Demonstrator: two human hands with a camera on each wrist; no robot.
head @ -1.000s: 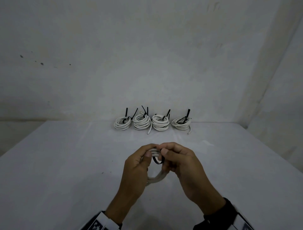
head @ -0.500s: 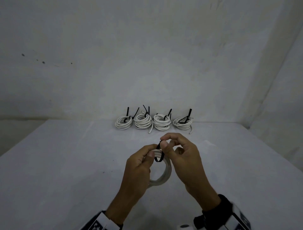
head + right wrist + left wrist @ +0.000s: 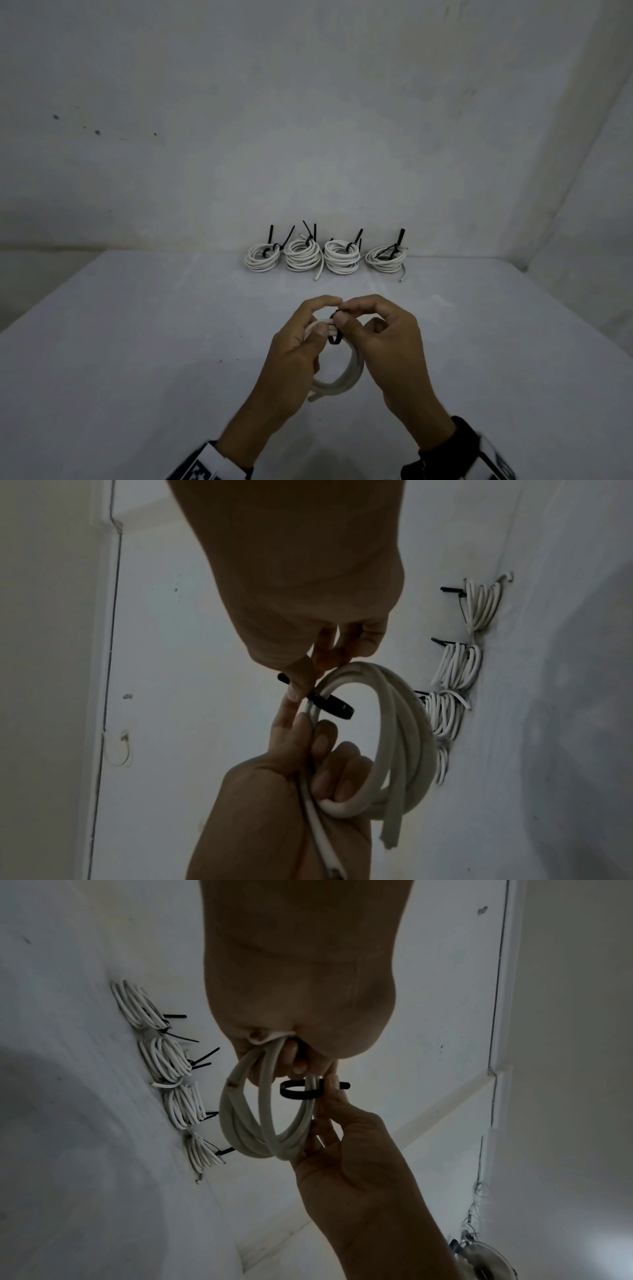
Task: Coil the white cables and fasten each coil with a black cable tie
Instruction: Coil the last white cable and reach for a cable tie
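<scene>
**Desk:** What does the picture show?

**Photographer:** A person's left hand (image 3: 294, 346) curls its fingers and thumb round the top of a loose coil of thick white round cable (image 3: 342, 380), held in the air above a pale grey table (image 3: 137, 359). The right hand (image 3: 380, 339) pinches a thin black plastic cable tie (image 3: 334, 337) between thumb and forefinger where the tie loops the bundled turns, right beside the left thumb.

**Desk:** Is the tie closed?

**Photographer:** From the left wrist it stands as a slack ring (image 3: 296, 1091) wider than the bundle, a stub of tail past the fingers. Whether the tail has caught in the head, I cannot tell.

**Desk:** So what might go wrong?

**Photographer:** My reading: if the pinch slips before the tie is drawn tight, the tail could back out and the ring fall open. One cut cable end (image 3: 388, 834) hangs free below the left hand; ease that grip and the stiff turns may spring apart, leaving a strand outside the loop.

**Desk:** And behind?

**Photographer:** Four tied white coils (image 3: 323, 258) sit in a row by the wall, well apart from the hands.
</scene>
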